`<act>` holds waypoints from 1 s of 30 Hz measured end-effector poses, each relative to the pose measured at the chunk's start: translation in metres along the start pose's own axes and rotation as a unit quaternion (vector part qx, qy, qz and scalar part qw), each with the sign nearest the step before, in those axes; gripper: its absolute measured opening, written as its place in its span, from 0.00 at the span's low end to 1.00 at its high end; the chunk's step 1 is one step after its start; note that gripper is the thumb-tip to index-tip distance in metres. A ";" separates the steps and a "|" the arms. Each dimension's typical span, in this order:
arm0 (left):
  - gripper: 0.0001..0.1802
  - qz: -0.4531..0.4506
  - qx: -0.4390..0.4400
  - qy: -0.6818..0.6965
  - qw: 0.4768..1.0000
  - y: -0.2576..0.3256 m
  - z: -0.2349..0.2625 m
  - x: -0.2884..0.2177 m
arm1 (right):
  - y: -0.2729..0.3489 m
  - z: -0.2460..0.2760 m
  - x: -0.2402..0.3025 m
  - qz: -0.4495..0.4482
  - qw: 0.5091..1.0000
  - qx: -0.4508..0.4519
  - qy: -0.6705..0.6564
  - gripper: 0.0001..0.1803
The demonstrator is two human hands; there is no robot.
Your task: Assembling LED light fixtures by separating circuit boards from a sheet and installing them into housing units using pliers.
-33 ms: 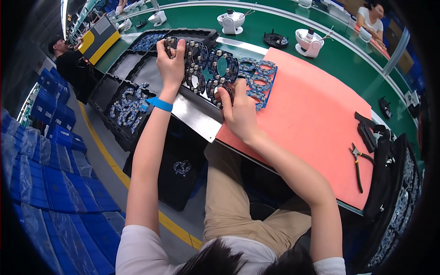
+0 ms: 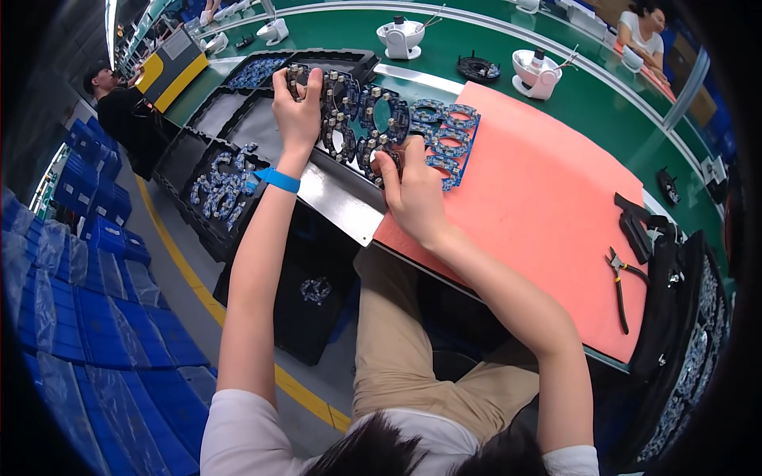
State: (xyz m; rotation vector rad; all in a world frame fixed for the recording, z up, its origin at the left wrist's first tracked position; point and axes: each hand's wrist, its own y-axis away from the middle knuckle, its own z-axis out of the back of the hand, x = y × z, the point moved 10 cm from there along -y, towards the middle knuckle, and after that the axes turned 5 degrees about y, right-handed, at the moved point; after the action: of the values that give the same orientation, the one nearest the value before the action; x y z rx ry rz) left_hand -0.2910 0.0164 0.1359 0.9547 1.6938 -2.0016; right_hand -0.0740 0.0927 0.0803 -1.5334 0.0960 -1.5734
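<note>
Between my two hands is a panel of dark ring-shaped circuit boards [image 2: 402, 117], raised and tilted, with small pale parts on the rings. My left hand [image 2: 295, 115], with a blue band at the wrist, closes on its left end. The thumb and fingers of my right hand [image 2: 417, 198] pinch its lower right corner. Just right of it, a blue panel of ring boards [image 2: 455, 132] lies at the left edge of the pink mat [image 2: 540, 190]. Part of that panel is hidden behind the held one and my right hand.
Black trays [image 2: 266, 119] stand at the left, one compartment holding loose blue board pieces [image 2: 222, 186]. Cutting pliers [image 2: 617, 289] lie on the mat's right side. White lamp-like units [image 2: 533, 73] stand on the green bench beyond. Blue bins [image 2: 103, 317] line the left; two people are farther off.
The right part of the held panel has shifted very slightly to the left. Both hands keep their grip.
</note>
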 end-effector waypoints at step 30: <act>0.40 0.060 0.210 -0.356 0.909 0.013 -0.049 0.022 | -0.114 0.032 0.000 -0.016 0.955 0.040 0.294 0.17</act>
State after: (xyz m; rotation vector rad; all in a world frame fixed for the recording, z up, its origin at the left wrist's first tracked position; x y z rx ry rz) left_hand -0.2847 0.0643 0.1087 0.3303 0.8121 -2.2777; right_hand -0.1081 0.1754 0.1575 -0.9664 0.3372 -1.9896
